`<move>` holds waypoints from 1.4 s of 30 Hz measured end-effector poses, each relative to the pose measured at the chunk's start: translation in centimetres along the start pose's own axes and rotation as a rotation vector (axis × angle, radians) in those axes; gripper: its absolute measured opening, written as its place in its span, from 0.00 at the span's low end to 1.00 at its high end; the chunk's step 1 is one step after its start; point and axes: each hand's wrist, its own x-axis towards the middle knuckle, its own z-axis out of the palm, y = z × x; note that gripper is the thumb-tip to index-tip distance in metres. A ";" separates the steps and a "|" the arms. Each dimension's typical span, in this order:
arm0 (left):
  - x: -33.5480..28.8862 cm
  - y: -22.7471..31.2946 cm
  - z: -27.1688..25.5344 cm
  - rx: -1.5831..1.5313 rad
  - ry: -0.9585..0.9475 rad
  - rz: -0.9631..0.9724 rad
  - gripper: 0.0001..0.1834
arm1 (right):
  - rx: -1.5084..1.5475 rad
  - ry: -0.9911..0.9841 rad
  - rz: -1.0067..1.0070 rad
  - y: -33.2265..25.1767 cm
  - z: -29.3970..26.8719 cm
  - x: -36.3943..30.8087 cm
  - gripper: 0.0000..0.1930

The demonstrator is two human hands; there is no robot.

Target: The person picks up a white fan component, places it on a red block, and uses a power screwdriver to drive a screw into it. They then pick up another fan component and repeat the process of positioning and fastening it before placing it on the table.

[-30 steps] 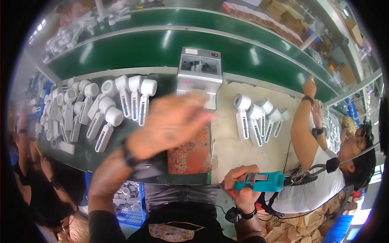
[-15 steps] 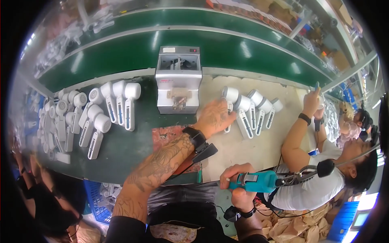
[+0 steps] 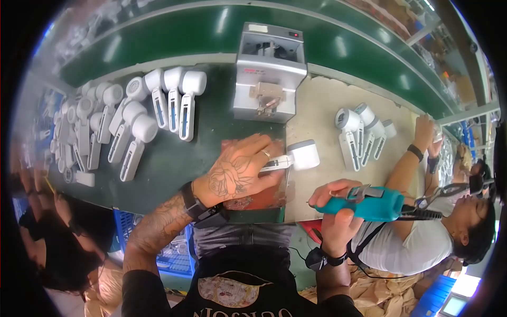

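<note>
Teal tool (image 3: 372,203), right fingers (image 3: 339,186) gripping, white device (image 3: 304,155), left fingers (image 3: 260,157) gripping; bare bench edge (image 3: 108,198)

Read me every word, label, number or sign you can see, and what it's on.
Grey machine: red print on front and pale top label, too small to read.
Black shirt: pale lettering, upside down, cut off by the lower edge; not copied.
Teal power tool in the right hand: none readable.
White piece in the left hand: none readable.

Held white plastic round-headed unit (image 3: 305,157), rim grey; teal handheld power tool (image 3: 383,205); silver-grey metal box-shaped machine (image 3: 269,76); mottled red-brown rect. mat (image 3: 264,199); dk.-green flat tabletop (image 3: 171,166); beige paper-like sheet (image 3: 319,129).
</note>
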 end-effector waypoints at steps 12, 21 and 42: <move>0.6 -3.8 -1.2 -0.078 -0.087 0.221 0.16 | 0.379 -0.210 -0.232 0.0 6.7 10.6 0.29; -0.8 -3.5 -0.5 0.020 0.008 0.095 0.21 | 0.036 -0.170 -0.286 4.3 11.4 15.6 0.16; -0.7 -3.8 -0.6 0.000 -0.013 0.090 0.21 | 0.043 -0.154 -0.155 2.6 6.6 9.8 0.28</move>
